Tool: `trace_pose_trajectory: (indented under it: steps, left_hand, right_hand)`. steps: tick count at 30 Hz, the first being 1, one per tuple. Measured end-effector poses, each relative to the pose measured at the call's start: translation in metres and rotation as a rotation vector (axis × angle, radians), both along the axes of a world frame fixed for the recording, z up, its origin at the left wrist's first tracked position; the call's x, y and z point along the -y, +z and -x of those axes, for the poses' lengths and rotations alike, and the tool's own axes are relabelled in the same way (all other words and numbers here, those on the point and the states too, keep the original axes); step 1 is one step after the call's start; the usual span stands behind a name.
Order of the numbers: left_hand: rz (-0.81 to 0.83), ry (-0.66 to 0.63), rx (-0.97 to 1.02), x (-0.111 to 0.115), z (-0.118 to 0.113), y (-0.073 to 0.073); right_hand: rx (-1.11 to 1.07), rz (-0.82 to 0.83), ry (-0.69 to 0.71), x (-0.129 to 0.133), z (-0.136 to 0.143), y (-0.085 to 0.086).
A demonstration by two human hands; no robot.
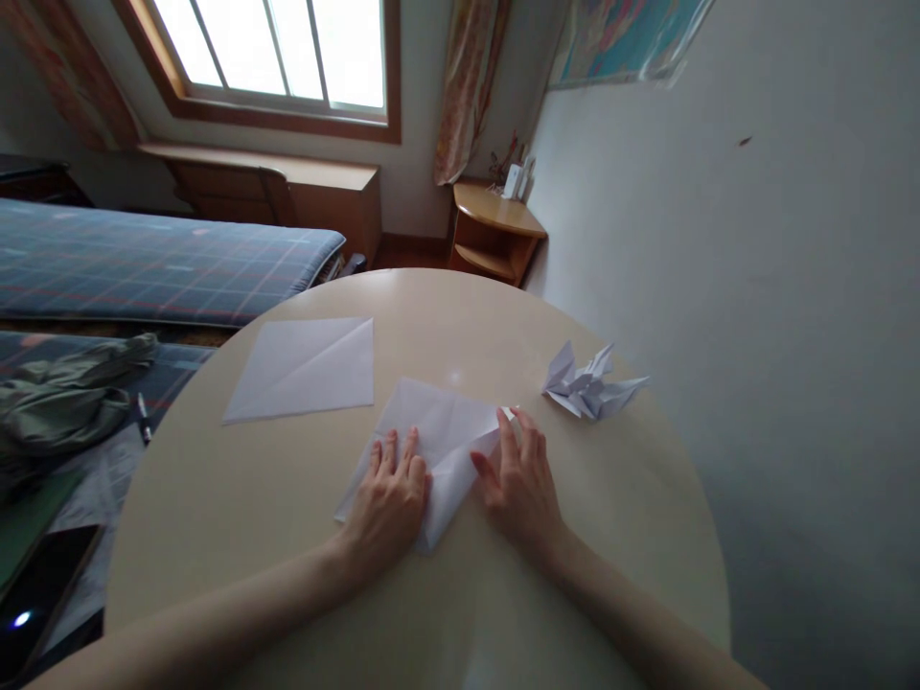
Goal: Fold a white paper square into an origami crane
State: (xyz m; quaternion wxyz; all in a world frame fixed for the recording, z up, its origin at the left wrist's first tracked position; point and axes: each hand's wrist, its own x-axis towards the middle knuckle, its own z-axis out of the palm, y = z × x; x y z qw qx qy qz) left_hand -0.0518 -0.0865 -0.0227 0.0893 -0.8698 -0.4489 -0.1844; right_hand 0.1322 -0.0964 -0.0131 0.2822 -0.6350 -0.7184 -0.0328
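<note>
A white sheet of paper point(446, 422) with creases lies on the round cream table point(287, 508), its right part folded over. My left hand point(388, 498) rests on the sheet's left part, fingers stretched out and pressing it flat. At the sheet's right corner, my right hand point(517, 479) has its fingertips on the edge, thumb and fingers around the raised corner. Another white sheet point(316, 364) with a diagonal crease lies to the back left, touched by neither hand. Folded white paper figures point(590, 383) stand together at the right.
A bed with a plaid cover point(158, 264) stands beyond the table at the left. Nearer are a green cloth point(72, 402), a pen point(145, 419) and a dark phone point(47, 594). A corner shelf point(495, 211) stands behind, and a wall point(805, 335) runs along the right.
</note>
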Motion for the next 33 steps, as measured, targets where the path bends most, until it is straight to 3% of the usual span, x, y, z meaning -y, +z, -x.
trace_pose_trajectory:
  steps: [7, 16, 21, 26, 29, 33]
  left_hand:
    - [-0.093, -0.077, 0.049, 0.008, 0.001, 0.014]
    - [-0.258, -0.28, -0.017, 0.02, 0.001, 0.025]
    - [-0.174, -0.317, 0.025, 0.016, 0.001, 0.019]
    - [0.032, -0.351, 0.114, 0.007, 0.001, 0.01]
    - [0.134, -0.312, 0.146, 0.005, 0.001, 0.005]
    - [0.14, -0.242, 0.14, 0.006, 0.002, 0.002]
  right_hand:
    - [-0.115, 0.075, 0.173, -0.011, -0.013, -0.014]
    - [-0.216, 0.146, 0.316, -0.019, -0.023, -0.013]
    - [-0.198, 0.234, 0.445, -0.021, -0.032, -0.009]
    - [-0.237, 0.252, 0.471, -0.022, -0.035, -0.005]
    - [-0.235, 0.225, 0.458, -0.022, -0.034, -0.006]
    - [-0.247, 0.206, 0.46, -0.023, -0.034, -0.006]
